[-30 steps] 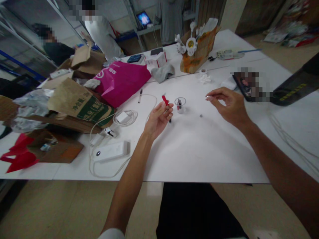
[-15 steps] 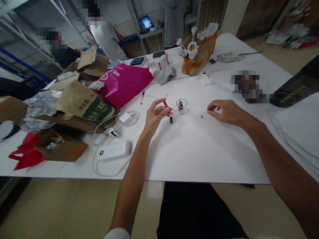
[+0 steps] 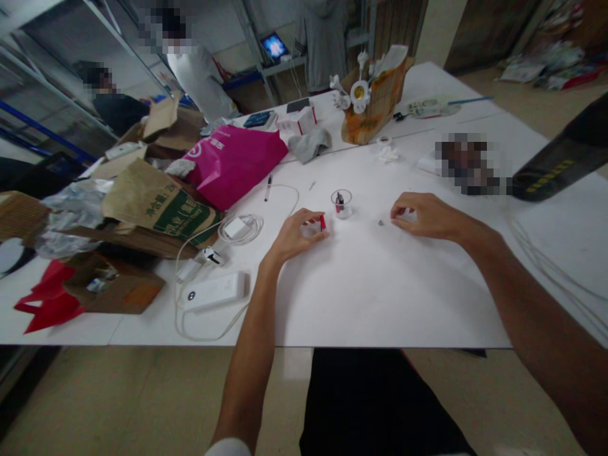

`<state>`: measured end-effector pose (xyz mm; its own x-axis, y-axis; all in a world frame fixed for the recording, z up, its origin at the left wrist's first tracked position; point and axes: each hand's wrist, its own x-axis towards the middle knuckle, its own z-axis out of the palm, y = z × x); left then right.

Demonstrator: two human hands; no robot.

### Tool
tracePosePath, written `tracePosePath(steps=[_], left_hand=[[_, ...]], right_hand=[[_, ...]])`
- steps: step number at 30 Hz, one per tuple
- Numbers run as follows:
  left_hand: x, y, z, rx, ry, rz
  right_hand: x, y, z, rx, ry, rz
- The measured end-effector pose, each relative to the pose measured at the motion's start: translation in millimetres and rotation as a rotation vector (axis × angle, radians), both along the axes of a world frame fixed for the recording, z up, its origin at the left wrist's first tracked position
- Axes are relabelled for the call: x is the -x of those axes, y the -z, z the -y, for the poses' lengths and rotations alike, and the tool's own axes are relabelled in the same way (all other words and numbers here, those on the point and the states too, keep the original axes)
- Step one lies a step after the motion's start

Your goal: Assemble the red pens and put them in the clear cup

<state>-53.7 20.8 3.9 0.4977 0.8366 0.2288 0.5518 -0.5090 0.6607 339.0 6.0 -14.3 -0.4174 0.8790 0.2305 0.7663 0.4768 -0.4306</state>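
My left hand curls its thumb and fingers around a small red and black stick, held upright just above or on the white table. Its exact kind is too small to tell. To the right of those fingertips stands a clear cup with several dark and red thin pieces inside. My right hand rests near the tabletop, thumb and fingertips brought close in a pinch; whatever they hold, if anything, cannot be made out. A tiny grey piece lies on the table just left of its fingertips.
On the left are a white power bank, a coiled cable, a pink bag and cardboard boxes. A black pen lies behind my left hand. A dark bottle-like object leans in at right. Other people are beyond the table.
My left hand has lowered, bringing the red piece down to where a black piece stood on the table. My right hand stays almost in place. The view has shifted slightly.
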Motion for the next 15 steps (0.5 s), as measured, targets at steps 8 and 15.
tracePosePath(steps=[8,15], left_hand=[[-0.9,6.9,1.3,-0.051,0.046,-0.195],[-0.8,7.1,1.7,-0.071,0.056,-0.211]], right_hand=[[6.7,-2.4,4.3,-0.001,-0.026,-0.028],[15.5,-4.5,7.8,0.008,-0.028,-0.065]])
